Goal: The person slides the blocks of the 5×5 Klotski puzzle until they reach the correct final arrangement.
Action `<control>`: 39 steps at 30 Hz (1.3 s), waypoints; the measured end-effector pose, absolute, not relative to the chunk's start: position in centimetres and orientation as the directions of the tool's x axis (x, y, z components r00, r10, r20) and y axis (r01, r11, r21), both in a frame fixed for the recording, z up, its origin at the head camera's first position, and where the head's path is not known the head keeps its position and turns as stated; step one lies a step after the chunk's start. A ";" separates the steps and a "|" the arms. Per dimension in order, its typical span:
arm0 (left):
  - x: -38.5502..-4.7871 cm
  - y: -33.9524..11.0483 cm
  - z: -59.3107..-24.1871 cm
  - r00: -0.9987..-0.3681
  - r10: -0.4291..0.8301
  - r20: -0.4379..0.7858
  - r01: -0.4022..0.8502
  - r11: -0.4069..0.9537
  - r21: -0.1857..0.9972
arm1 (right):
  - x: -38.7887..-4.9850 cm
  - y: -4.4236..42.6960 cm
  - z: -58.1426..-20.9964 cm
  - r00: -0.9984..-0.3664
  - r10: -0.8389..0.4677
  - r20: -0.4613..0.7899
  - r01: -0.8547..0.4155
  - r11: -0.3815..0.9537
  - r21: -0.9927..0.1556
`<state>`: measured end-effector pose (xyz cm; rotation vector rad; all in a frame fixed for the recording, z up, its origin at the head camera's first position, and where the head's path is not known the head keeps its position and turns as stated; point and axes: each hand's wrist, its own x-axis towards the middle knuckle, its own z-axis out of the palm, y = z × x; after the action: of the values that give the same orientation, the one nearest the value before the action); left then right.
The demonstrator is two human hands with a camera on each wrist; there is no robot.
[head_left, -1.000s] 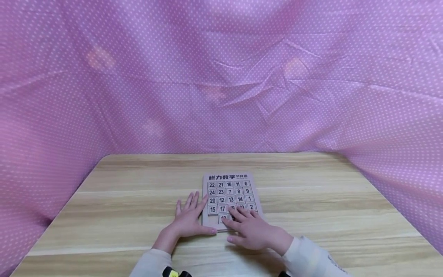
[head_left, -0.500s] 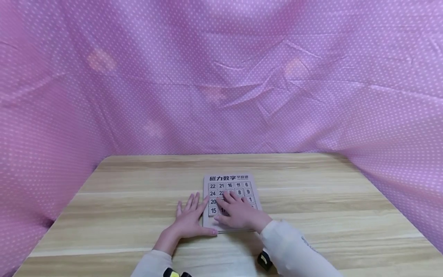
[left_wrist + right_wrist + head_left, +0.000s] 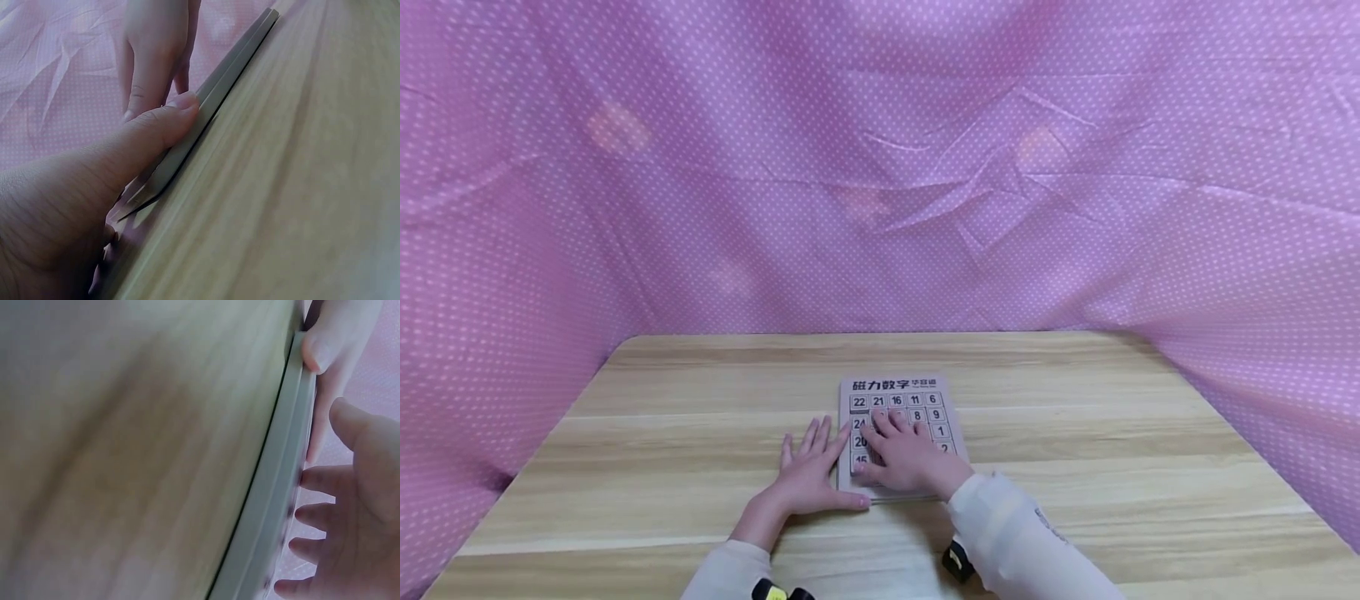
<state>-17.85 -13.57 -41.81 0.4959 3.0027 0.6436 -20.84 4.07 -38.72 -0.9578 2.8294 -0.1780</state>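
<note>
A grey number sliding puzzle [image 3: 895, 377] lies flat on the table, with rows of numbered square tiles and a printed heading. My left hand [image 3: 808, 482] rests at its left side, fingers spread on the wood, thumb along the front edge; the left wrist view shows that thumb [image 3: 159, 128] against the board's side. Over the lower left tiles is my right hand [image 3: 906, 461], fingers spread and fingertips down on them. Its index fingertip is beside the 24 tile [image 3: 858, 423], thumb near the 15 tile. A gap shows below the 22 tile [image 3: 859, 402]. The right hand hides several middle tiles.
The puzzle sits on a light wood-grain table [image 3: 700, 383]. A pink cloth with white dots [image 3: 880, 183] hangs behind and at both sides. Dark wrist devices show below the sleeves, one with a yellow mark [image 3: 771, 592].
My right hand has moved up and left from the bottom row to the left columns. The 24, 20 and 15 tiles have slid toward me, opening a gap under 22. My left hand stayed put.
</note>
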 end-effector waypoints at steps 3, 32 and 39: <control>-17.8 -13.6 -41.8 -0.948 0.316 0.036 0.303 0.864 0.403 | -20.3 4.1 -38.8 -0.773 -0.627 -0.099 -0.612 0.777 -0.145; -17.7 -13.3 -42.0 -0.953 0.299 0.047 0.291 0.865 0.409 | -20.6 9.7 -38.7 -0.818 -0.572 -0.059 -0.543 0.803 -0.245; -17.7 -13.2 -41.9 -0.954 0.298 0.041 0.288 0.865 0.410 | -21.0 11.0 -38.8 -0.839 -0.541 -0.056 -0.516 0.825 -0.233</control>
<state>-17.69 -13.20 -41.90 0.4732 3.0112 0.6561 -21.00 11.00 -38.85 -0.8387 2.8864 -0.3171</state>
